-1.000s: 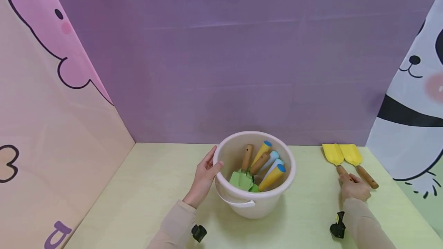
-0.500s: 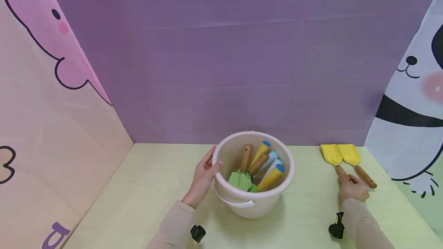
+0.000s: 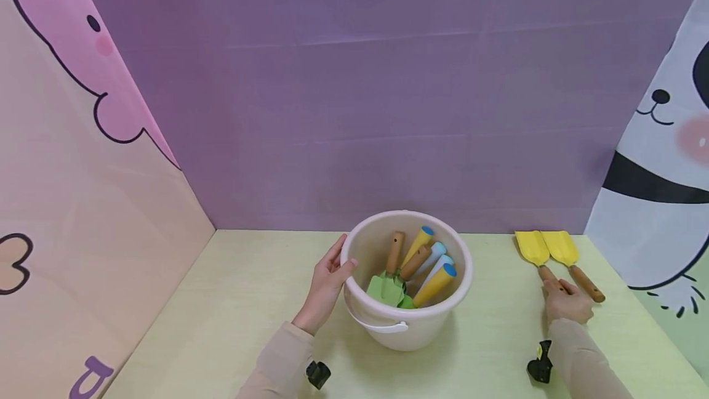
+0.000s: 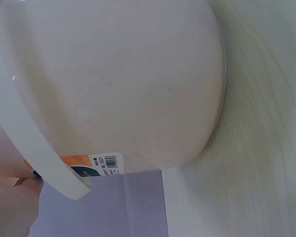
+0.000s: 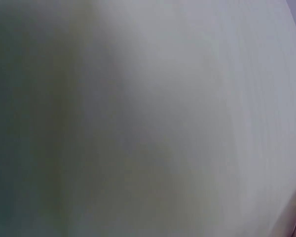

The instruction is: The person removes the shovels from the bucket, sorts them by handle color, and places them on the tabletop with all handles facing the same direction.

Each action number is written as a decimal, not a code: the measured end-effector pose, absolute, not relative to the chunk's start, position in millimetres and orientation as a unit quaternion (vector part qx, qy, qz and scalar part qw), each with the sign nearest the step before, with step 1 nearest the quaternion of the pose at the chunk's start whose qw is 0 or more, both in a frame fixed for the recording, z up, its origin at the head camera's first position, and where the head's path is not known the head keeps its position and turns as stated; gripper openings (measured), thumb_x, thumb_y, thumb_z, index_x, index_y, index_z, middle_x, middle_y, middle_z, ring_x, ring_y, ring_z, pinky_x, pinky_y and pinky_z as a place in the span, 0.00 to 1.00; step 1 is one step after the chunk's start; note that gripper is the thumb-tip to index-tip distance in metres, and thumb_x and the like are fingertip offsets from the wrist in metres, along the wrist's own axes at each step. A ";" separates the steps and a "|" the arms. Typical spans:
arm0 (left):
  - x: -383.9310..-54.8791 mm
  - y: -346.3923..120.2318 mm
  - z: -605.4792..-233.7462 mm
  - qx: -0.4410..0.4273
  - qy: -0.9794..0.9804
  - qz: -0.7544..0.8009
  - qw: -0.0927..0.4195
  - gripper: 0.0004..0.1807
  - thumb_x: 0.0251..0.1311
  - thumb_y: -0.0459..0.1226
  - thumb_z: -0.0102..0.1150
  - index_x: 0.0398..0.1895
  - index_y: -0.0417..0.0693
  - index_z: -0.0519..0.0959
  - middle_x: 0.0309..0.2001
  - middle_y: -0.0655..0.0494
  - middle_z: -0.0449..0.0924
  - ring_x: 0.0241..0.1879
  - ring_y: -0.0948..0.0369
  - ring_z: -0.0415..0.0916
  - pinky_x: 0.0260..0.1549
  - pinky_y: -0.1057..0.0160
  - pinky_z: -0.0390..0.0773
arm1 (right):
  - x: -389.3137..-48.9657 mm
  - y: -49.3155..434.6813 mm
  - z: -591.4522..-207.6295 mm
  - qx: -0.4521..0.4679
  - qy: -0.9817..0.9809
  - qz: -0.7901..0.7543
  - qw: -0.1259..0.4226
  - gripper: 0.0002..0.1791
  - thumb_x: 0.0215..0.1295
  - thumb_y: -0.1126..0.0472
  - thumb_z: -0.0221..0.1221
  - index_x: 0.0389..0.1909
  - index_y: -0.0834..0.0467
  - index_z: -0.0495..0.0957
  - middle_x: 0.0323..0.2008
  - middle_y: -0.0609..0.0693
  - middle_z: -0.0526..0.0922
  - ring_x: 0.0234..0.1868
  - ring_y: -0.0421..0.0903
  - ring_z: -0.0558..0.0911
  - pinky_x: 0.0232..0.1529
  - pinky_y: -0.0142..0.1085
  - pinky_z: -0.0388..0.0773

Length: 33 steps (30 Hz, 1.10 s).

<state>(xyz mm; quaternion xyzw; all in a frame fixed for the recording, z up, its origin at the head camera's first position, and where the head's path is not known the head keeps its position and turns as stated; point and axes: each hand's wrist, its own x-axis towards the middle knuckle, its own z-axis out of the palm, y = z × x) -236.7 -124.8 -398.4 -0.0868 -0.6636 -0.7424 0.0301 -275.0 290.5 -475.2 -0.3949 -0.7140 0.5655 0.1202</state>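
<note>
A pale bucket (image 3: 407, 328) stands on the table, several small garden tools inside it. My left hand (image 3: 324, 285) grips its rim at the left, thumb over the edge; the left wrist view shows the bucket's side and its white carrying handle (image 4: 34, 133). Among the tools are a green trowel (image 3: 386, 288) with a brown grip, a yellow handle (image 3: 436, 285) with a blue end, and light blue handles. To the right, two yellow shovels with wooden handles lie side by side. My right hand (image 3: 567, 303) holds the left shovel (image 3: 533, 247) by its handle; the right shovel (image 3: 561, 247) lies beside it.
The light wooden table (image 3: 249, 300) runs back to a purple backdrop (image 3: 332, 109). Printed side panels stand at left (image 3: 111, 214) and right (image 3: 659, 233). The right wrist view is mostly blurred table surface, a bit of hand at its lower right corner.
</note>
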 end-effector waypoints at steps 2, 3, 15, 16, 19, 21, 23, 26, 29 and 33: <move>-236.2 -124.9 -398.0 -0.089 -0.664 -0.742 0.030 0.34 0.61 0.33 0.51 0.70 0.44 0.53 0.67 0.42 0.58 0.64 0.50 0.59 0.52 0.68 0.72 | -274.0 290.3 -475.3 -0.392 -0.718 0.562 0.122 0.35 0.59 0.41 0.53 0.63 0.57 0.66 0.62 0.58 0.64 0.64 0.56 0.63 0.64 0.47 0.60; -235.9 -125.0 -397.8 -0.088 -0.664 -0.742 0.030 0.34 0.61 0.33 0.51 0.70 0.44 0.53 0.67 0.42 0.58 0.65 0.50 0.59 0.52 0.68 0.72 | -273.7 290.2 -475.0 -0.391 -0.719 0.562 0.122 0.35 0.59 0.41 0.53 0.63 0.57 0.66 0.62 0.59 0.64 0.64 0.56 0.63 0.64 0.47 0.60; -235.3 -125.2 -396.2 -0.091 -0.663 -0.742 0.033 0.34 0.61 0.33 0.50 0.70 0.43 0.52 0.67 0.41 0.58 0.65 0.49 0.58 0.52 0.69 0.72 | -273.6 293.8 -472.1 -0.386 -0.709 0.582 0.100 0.38 0.57 0.40 0.55 0.64 0.56 0.64 0.53 0.50 0.69 0.64 0.53 0.61 0.66 0.46 0.57; -235.7 -125.2 -396.3 -0.089 -0.663 -0.743 0.032 0.34 0.61 0.33 0.50 0.70 0.43 0.53 0.67 0.42 0.58 0.65 0.50 0.59 0.53 0.69 0.72 | -272.1 294.3 -471.6 -0.381 -0.715 0.578 0.100 0.38 0.57 0.40 0.55 0.64 0.57 0.64 0.53 0.52 0.69 0.64 0.53 0.62 0.66 0.47 0.57; -235.9 -125.4 -396.6 -0.086 -0.665 -0.741 0.030 0.34 0.61 0.34 0.51 0.70 0.43 0.53 0.67 0.42 0.58 0.65 0.50 0.59 0.54 0.67 0.71 | -267.8 296.1 -470.2 -0.364 -0.735 0.565 0.093 0.38 0.58 0.41 0.54 0.64 0.60 0.63 0.55 0.56 0.68 0.62 0.55 0.62 0.65 0.48 0.57; -235.9 -125.4 -396.9 -0.085 -0.666 -0.740 0.030 0.34 0.61 0.34 0.51 0.70 0.43 0.53 0.67 0.42 0.58 0.65 0.50 0.59 0.54 0.66 0.71 | -266.0 297.9 -469.7 -0.349 -0.749 0.556 0.086 0.40 0.58 0.39 0.53 0.64 0.62 0.62 0.56 0.59 0.67 0.62 0.56 0.62 0.64 0.49 0.58; -235.7 -125.5 -397.1 -0.082 -0.666 -0.741 0.030 0.34 0.61 0.34 0.51 0.70 0.43 0.53 0.67 0.43 0.57 0.65 0.50 0.58 0.54 0.66 0.71 | -265.5 299.9 -468.3 -0.342 -0.756 0.553 0.079 0.44 0.55 0.36 0.54 0.65 0.63 0.61 0.59 0.60 0.65 0.62 0.57 0.61 0.65 0.50 0.57; -235.9 -125.3 -397.2 -0.082 -0.664 -0.742 0.030 0.34 0.61 0.33 0.51 0.70 0.43 0.52 0.67 0.43 0.58 0.65 0.50 0.58 0.54 0.66 0.71 | -265.2 303.6 -463.8 -0.330 -0.769 0.541 0.088 0.47 0.52 0.34 0.56 0.64 0.63 0.61 0.65 0.57 0.63 0.65 0.56 0.60 0.66 0.48 0.57; -236.2 -124.6 -397.1 -0.083 -0.662 -0.744 0.030 0.34 0.61 0.33 0.51 0.70 0.43 0.52 0.67 0.42 0.57 0.65 0.50 0.58 0.54 0.66 0.72 | -265.0 306.7 -454.7 -0.323 -0.773 0.537 0.100 0.41 0.56 0.39 0.56 0.64 0.62 0.63 0.61 0.48 0.70 0.66 0.54 0.60 0.64 0.42 0.61; -236.3 -123.7 -396.7 -0.085 -0.661 -0.745 0.030 0.34 0.61 0.33 0.50 0.70 0.42 0.52 0.67 0.42 0.57 0.65 0.50 0.58 0.54 0.66 0.71 | -264.8 310.2 -440.6 -0.303 -0.783 0.531 0.112 0.33 0.60 0.47 0.54 0.62 0.62 0.66 0.37 0.36 0.80 0.58 0.51 0.67 0.42 0.21 0.71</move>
